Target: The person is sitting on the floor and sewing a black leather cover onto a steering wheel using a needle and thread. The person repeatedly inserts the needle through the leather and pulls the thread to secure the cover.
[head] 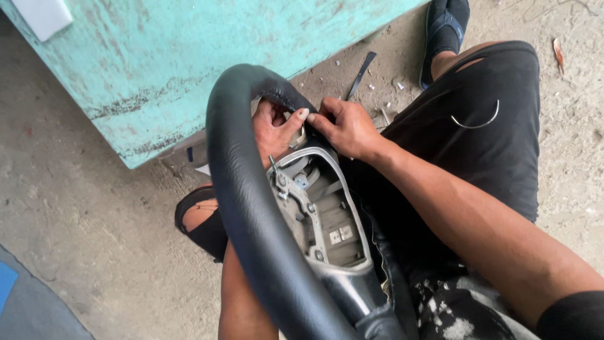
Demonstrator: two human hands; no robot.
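Note:
A steering wheel with a black leather-covered rim (242, 189) rests upright on my lap, its grey metal hub and back plate (324, 217) facing me. My left hand (275, 129) reaches through the wheel from behind and grips the inner side of the rim near its top, thumb pressed on the cover's edge. My right hand (346, 128) meets it at the same spot, fingers pinching the leather edge next to the left thumb. A curved needle (476, 121) lies on my black shorts (478, 145) at the right thigh.
A worn turquoise painted panel (189, 56) stands just beyond the wheel. A thin dark strip (361, 74) lies on the dusty concrete floor (75, 214). My dark sandal (444, 28) is at the top right. A grey and blue mat corner (25, 302) shows bottom left.

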